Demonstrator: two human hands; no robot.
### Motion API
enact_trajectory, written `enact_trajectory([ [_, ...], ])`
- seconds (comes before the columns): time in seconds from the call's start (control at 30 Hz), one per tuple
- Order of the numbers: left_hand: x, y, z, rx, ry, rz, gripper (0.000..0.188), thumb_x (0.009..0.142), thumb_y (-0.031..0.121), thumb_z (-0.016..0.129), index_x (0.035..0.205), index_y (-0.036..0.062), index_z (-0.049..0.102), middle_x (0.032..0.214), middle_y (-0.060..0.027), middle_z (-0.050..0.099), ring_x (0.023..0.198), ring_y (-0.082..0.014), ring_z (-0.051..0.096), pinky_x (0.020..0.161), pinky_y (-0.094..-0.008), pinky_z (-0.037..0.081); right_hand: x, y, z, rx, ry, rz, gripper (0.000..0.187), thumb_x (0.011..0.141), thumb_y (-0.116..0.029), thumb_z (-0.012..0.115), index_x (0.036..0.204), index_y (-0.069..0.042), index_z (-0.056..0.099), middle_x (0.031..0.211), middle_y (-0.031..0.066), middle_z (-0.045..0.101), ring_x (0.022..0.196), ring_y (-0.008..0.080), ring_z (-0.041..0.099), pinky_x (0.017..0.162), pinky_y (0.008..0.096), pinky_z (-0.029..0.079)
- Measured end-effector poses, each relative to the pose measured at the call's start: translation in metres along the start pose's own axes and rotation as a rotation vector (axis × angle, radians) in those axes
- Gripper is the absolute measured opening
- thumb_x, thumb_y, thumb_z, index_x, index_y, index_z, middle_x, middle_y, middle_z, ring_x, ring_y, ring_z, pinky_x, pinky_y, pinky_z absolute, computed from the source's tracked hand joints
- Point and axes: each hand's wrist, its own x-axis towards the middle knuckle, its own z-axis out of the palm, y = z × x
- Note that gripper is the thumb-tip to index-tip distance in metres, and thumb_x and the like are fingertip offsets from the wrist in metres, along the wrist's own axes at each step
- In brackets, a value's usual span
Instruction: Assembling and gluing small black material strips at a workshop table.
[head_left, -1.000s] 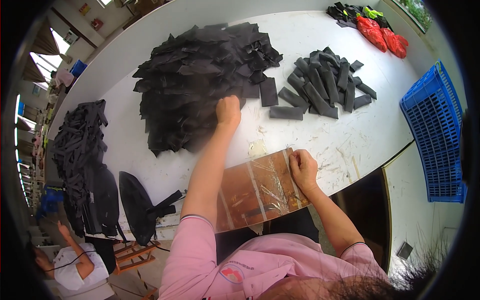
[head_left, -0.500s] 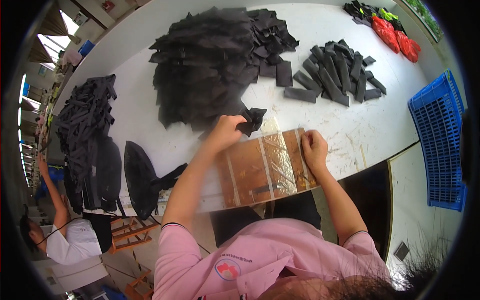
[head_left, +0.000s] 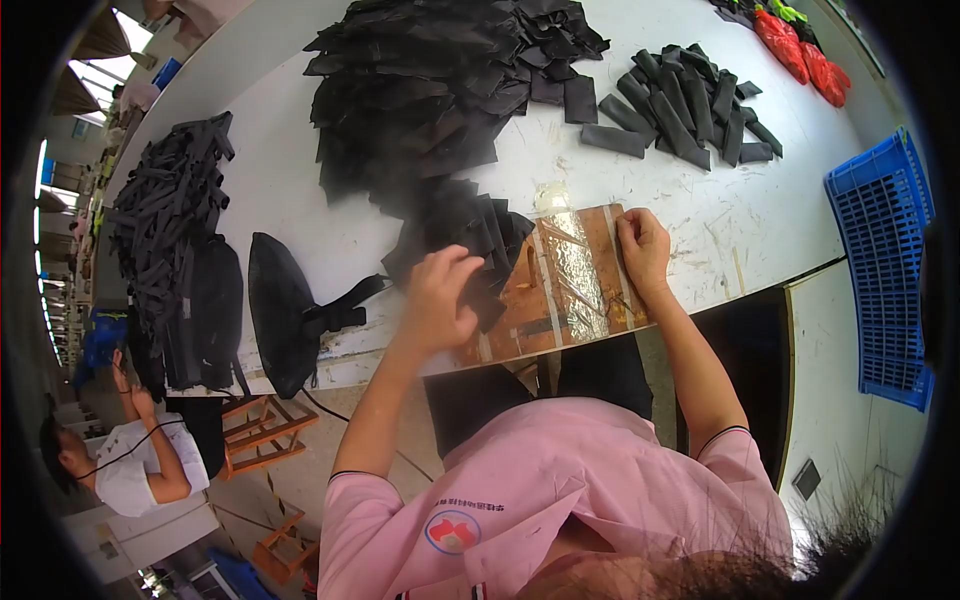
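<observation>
A brown wooden board (head_left: pixel 515 335) with strips of clear and pale tape lies at the table's near edge. Loose black fabric pieces (head_left: pixel 465 225) spread over its left part and the tabletop beside it. My left hand (head_left: pixel 435 300) is over these pieces, thumb and fingers apart, with slight blur. At the board's far right corner my right hand (head_left: pixel 645 250) has its fingers curled together; whether anything is between them is hidden. A large heap of black fabric pieces (head_left: pixel 410 110) lies beyond my left hand.
Black padded strips (head_left: pixel 690 105) lie far right, near red plastic bags (head_left: pixel 800 55). A blue plastic crate (head_left: pixel 880 270) stands at the right. To the left are a black strap pile (head_left: pixel 175 190) and a black strapped item (head_left: pixel 285 310). Another person (head_left: pixel 135 455) sits at lower left.
The bunch of black fabric pieces has spread onto the board's left part. My left hand has come nearer and its thumb and fingers are apart. The whole view has shifted.
</observation>
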Motion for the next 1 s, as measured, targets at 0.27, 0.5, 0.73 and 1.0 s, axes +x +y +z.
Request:
enact_trajectory([
  [0.27, 0.033, -0.036, 0.027, 0.374, 0.136, -0.411, 0.027, 0.07, 0.02, 0.064, 0.088, 0.0017, 0.056, 0.095, -0.0162, 0.057, 0.085, -0.0299, 0.055, 0.069, -0.0397, 0.045, 0.001, -0.004, 0.0, 0.012, 0.003, 0.002, 0.01, 0.077, -0.013, 0.056, 0.079, -0.003, 0.055, 0.061, 0.0108, 0.053, 0.053, 0.0232, 0.052, 0.052, 0.0321, 0.041],
  [0.5, 0.034, -0.042, 0.014, 0.067, 0.157, -0.552, 0.023, 0.073, 0.018, 0.061, 0.082, -0.0026, 0.062, 0.075, -0.018, 0.062, 0.071, -0.0311, 0.06, 0.065, -0.0374, 0.046, -0.003, -0.001, -0.002, 0.008, 0.007, -0.014, 0.01, 0.077, -0.014, 0.056, 0.079, -0.004, 0.056, 0.06, 0.0111, 0.053, 0.053, 0.0227, 0.052, 0.052, 0.0319, 0.041],
  [0.73, 0.019, -0.03, -0.01, -0.186, 0.647, -0.362, 0.023, 0.076, 0.011, 0.06, 0.087, -0.0082, 0.058, 0.082, -0.0119, 0.058, 0.066, -0.0197, 0.056, 0.059, -0.0279, 0.044, -0.016, -0.018, -0.011, 0.078, 0.111, -0.087, 0.008, 0.077, -0.008, 0.058, 0.079, -0.001, 0.055, 0.063, 0.0117, 0.054, 0.052, 0.0217, 0.052, 0.051, 0.0305, 0.042],
  [1.0, -0.022, 0.089, -0.004, -1.508, 0.379, -0.673, 0.017, 0.078, -0.004, 0.055, 0.094, 0.0027, 0.059, 0.083, -0.0066, 0.062, 0.067, -0.0118, 0.058, 0.058, -0.0227, 0.048, -0.079, -0.151, -0.042, 0.48, -0.207, -0.25, 0.026, 0.073, -0.014, 0.066, 0.091, 0.0, 0.055, 0.083, 0.008, 0.054, 0.076, 0.0171, 0.054, 0.064, 0.0257, 0.044],
])
